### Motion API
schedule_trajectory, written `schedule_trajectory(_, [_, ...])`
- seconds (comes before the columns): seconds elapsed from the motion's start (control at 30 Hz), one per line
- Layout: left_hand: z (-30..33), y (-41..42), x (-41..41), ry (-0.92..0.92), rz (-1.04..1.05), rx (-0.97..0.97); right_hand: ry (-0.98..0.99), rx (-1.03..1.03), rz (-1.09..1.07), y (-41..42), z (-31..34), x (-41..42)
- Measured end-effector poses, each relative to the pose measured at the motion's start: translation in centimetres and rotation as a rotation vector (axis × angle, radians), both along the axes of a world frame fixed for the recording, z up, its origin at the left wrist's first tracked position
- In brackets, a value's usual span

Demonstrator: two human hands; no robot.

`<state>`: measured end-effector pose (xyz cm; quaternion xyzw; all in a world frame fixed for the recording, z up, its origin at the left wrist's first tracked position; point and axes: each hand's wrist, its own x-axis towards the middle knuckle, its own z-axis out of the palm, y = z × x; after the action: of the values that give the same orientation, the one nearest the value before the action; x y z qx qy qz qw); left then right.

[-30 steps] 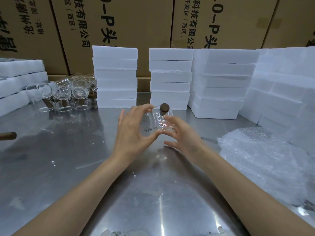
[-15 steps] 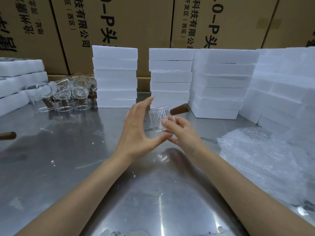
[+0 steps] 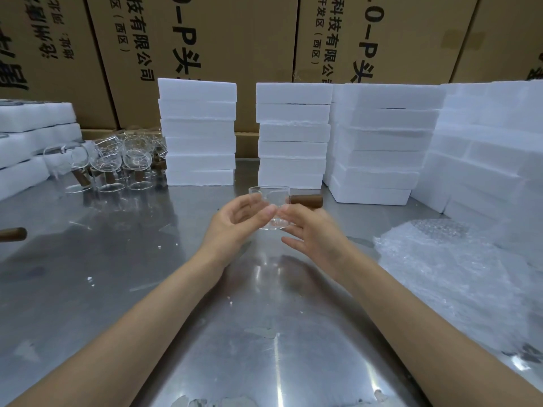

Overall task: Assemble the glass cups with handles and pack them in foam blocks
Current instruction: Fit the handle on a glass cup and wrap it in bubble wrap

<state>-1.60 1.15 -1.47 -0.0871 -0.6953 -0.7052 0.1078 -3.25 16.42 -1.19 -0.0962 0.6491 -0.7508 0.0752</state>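
A clear glass cup (image 3: 269, 198) with a brown wooden handle (image 3: 307, 200) is upright between my hands, just above the steel table (image 3: 147, 259). The handle points right. My left hand (image 3: 235, 223) holds the cup's left side, thumb in front and fingers behind the glass. At the lower right side my right hand (image 3: 316, 230) pinches the cup under the handle, its lower fingers stretched out. White foam blocks stand in stacks behind: one stack (image 3: 198, 133) at centre left, another (image 3: 293, 136) just beyond the cup.
Several assembled glass cups (image 3: 111, 163) cluster at the back left. A loose wooden handle (image 3: 13, 234) lies at the left edge. Bubble wrap (image 3: 446, 259) covers the right side. More foam stacks (image 3: 382, 142) and cardboard boxes (image 3: 205, 39) wall in the back.
The cup has turned upright and the handle has swung from pointing at me to pointing right. Both hands have lowered a little, with the left fingers closing round the glass.
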Motion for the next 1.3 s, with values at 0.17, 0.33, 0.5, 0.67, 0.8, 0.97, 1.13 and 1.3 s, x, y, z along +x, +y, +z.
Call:
schedule_trajectory(0.17, [-0.4, -0.4, -0.3, 0.036, 0.054, -0.042, -0.020, -0.021, -0.268, 1.1, 0.7, -0.5])
schedule_trajectory(0.33, [-0.9, -0.3, -0.6, 0.091, 0.062, -0.162, 0.127, 0.234, -0.392, 1.7, 0.5, -0.9])
schedule_trajectory(0.5, [-1.7, -0.5, -1.0, 0.101, 0.032, -0.263, 0.161, 0.389, -0.433, 1.8, -0.2, -1.3])
schedule_trajectory(0.67, [-2.5, -0.3, -1.4, 0.051, -0.016, -0.293, 0.153, 0.489, -0.482, 1.8, -0.6, -1.9])
schedule_trajectory(0.8, [-2.7, -0.3, -1.6, 0.036, -0.031, -0.369, 0.127, 0.545, -0.489, 1.9, -0.9, -2.1])
schedule_trajectory(0.97, [-2.6, -0.2, -1.5, 0.039, -0.025, -0.433, 0.092, 0.653, -0.466, 2.0, -0.8, -1.7])
schedule_trajectory(1.13, [-2.0, -0.2, -1.1, -0.005, -0.033, -0.354, 0.375, 1.024, -0.698, 2.6, 0.5, -0.5])
schedule_trajectory(1.3, [-1.7, -0.2, -0.7, -0.005, 0.003, -0.308, 0.317, 1.466, -0.883, 5.4, 2.0, 0.2])
